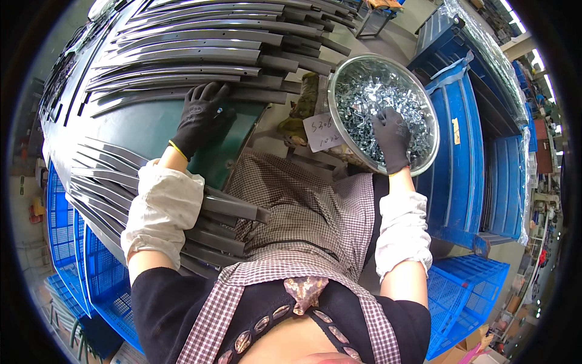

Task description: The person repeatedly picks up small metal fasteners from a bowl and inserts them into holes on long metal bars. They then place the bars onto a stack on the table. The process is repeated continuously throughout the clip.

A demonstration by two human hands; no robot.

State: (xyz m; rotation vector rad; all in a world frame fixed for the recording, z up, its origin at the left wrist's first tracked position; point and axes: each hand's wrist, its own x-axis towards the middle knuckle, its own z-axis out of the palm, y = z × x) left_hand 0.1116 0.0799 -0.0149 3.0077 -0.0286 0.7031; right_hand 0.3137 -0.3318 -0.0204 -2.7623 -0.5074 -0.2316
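My left hand (203, 115), in a black glove, is closed at the edge of the nearest dark strip in the far row. A small shiny metal piece (219, 111) shows at its thumb. Long, slightly curved dark grey strips (200, 56) lie side by side on the green table (151, 130). My right hand (393, 136), also gloved in black, reaches into a round clear bowl (431, 145) of small shiny metal clips (364, 100). Its fingers are bunched together against the pile; what they grip, if anything, is hidden.
More dark strips (109, 176) lie at the left, under my forearm. A handwritten paper (322, 132) leans by the bowl. Large blue metal bins (454, 145) stand at the right. Blue plastic crates (467, 291) are at lower right, others (109, 285) at lower left.
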